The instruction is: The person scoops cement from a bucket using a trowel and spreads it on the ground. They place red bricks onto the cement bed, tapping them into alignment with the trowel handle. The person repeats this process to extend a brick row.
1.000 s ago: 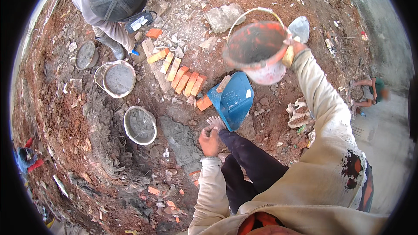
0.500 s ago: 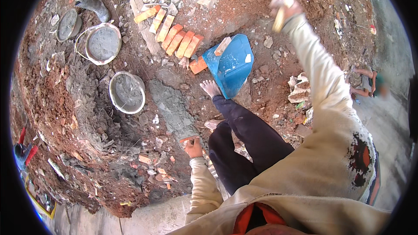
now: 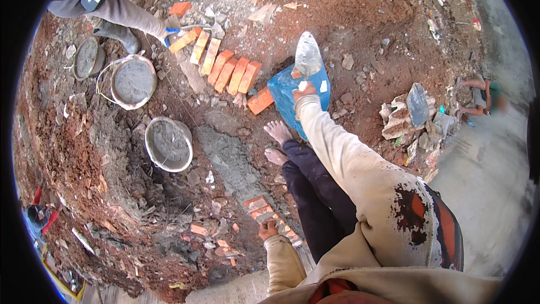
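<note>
Trowel (image 3: 307,54) ptly hidden by R hand (image 3: 304,90); blue tub (image 3: 284,93) ptly covered by R sleeve (image 3: 333,138); co-worker (image 3: 135,16) cut off, upper L edge; far-R person (image 3: 478,96), head blurred.

This is an outdoor building site on rough, reddish-brown earth (image 3: 394,19). Round, pale-rimmed buckets (image 3: 169,169) of wet grey mortar (image 3: 169,142), a row of orange rectangular bricks (image 3: 226,72), a pointed silvery metal trowel (image 3: 307,53) and a short course of reddish bricks (image 3: 262,211) at the end of a grey mortar bed (image 3: 229,159) show it.
</note>
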The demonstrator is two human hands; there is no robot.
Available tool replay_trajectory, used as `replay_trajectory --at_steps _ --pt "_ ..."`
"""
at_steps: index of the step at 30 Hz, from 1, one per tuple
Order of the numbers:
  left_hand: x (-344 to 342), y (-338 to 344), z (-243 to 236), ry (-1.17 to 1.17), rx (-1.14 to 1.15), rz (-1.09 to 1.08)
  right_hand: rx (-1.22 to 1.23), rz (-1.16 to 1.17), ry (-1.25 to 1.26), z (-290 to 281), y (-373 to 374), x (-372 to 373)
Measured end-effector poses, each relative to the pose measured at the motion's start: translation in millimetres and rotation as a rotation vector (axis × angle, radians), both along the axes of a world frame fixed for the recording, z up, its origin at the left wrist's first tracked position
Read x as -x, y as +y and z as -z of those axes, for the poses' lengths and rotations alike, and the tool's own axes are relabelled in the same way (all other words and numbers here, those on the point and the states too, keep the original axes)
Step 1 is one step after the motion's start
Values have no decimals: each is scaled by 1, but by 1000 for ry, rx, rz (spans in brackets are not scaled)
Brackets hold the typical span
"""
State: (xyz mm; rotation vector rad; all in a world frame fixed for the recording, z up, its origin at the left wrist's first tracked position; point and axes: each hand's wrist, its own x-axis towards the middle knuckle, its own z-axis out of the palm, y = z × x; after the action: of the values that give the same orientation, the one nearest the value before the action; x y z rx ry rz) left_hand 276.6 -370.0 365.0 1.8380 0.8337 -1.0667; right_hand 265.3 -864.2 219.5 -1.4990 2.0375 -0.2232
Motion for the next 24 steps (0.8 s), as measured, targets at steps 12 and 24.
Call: replay_trajectory --at_steps 12,24 --pt "-50 13 35 -145 24 161 454 56 -705 -388 -266 130" --pt "-69 -131 -4 -46 -109 419 435 393 -667 -303 -435 163"
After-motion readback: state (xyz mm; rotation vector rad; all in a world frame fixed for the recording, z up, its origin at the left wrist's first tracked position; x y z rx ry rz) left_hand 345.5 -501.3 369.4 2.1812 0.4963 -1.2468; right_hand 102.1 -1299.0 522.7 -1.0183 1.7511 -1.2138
